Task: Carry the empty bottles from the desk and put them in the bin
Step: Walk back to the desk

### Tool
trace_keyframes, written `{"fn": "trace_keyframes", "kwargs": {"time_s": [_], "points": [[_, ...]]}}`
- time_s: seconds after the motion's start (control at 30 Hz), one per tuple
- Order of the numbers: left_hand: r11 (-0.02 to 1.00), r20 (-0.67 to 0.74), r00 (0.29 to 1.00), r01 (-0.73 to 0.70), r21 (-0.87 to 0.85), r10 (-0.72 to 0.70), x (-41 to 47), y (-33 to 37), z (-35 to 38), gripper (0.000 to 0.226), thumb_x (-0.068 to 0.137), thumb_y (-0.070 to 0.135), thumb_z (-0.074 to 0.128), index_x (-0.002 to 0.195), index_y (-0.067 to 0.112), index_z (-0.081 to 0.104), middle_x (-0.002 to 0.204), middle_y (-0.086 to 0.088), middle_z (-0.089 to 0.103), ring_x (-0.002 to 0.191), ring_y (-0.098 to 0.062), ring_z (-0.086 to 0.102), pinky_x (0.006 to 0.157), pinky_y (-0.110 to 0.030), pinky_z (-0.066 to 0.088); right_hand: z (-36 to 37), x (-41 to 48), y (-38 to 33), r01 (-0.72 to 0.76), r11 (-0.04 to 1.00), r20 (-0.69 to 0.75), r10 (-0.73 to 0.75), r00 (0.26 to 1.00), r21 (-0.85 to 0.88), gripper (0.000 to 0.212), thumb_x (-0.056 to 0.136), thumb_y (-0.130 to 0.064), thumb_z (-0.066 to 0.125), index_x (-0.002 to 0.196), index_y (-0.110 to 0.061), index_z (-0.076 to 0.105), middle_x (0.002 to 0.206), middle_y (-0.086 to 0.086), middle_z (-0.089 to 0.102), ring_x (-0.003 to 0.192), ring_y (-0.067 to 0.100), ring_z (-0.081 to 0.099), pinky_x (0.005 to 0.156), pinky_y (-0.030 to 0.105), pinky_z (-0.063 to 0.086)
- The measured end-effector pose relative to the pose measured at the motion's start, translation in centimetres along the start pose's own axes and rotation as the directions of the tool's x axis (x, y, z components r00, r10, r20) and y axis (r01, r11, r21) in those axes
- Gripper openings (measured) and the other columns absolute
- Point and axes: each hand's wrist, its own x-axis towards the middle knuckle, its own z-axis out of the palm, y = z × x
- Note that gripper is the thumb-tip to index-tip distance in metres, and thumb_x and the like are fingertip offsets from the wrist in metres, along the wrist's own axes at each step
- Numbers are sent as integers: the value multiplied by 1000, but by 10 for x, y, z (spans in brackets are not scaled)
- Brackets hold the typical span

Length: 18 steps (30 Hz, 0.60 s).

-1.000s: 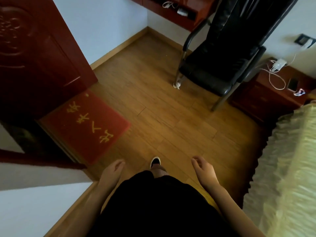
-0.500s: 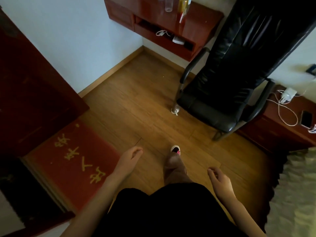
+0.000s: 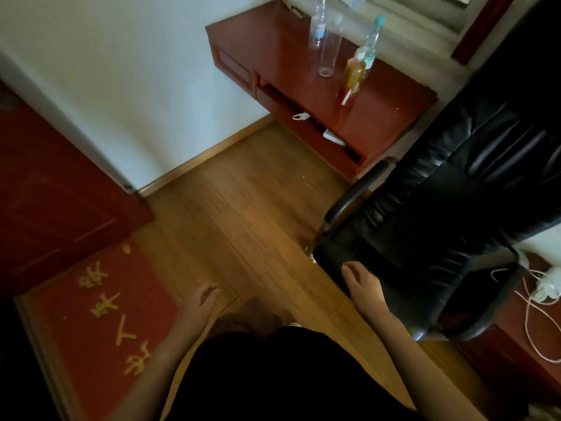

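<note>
Several bottles stand on the red wooden desk (image 3: 391,101) at the top of the view: a clear label-less bottle (image 3: 329,54), a clear bottle with a blue-and-white label (image 3: 317,28) behind it, a bottle with an orange and red label (image 3: 352,77), and one with a turquoise cap (image 3: 372,41). My left hand (image 3: 198,300) and my right hand (image 3: 361,281) hang low over the floor, far below the desk, both empty with fingers loosely curled. No bin is in view.
A black leather armchair (image 3: 440,214) stands on the right, beside the desk and close to my right hand. A red doormat (image 3: 100,305) and a dark red door (image 3: 57,202) lie at the left. White cables (image 3: 537,299) rest on a low cabinet at the right edge.
The view has tilted up and moved forward, bringing the desk top and its bottles into sight. Both hands have swung with my steps and stay empty.
</note>
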Motion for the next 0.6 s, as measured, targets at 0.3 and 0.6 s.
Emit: {"fn": "trace_keyframes", "kwargs": {"time_s": [0.3, 0.6], "points": [[996, 14, 999, 49, -76, -48, 156, 56, -33, 16, 97, 27, 51, 103, 20, 64, 101, 1, 67, 99, -19, 63, 72, -23, 43, 13, 161, -72, -48, 997, 29, 46, 999, 55, 21, 97, -35, 49, 111, -23, 61, 94, -5, 65, 87, 12, 63, 77, 30, 53], [934, 244, 932, -315, 171, 269, 342, 224, -84, 22, 97, 32, 47, 110, 22, 62, 102, 9, 64, 93, -3, 58, 76, -18, 45, 4, 271, -148, -137, 983, -51, 144, 988, 118, 17, 98, -30, 50, 102, -21, 63, 90, 2, 67, 80, 17, 64, 71, 30, 50]]}}
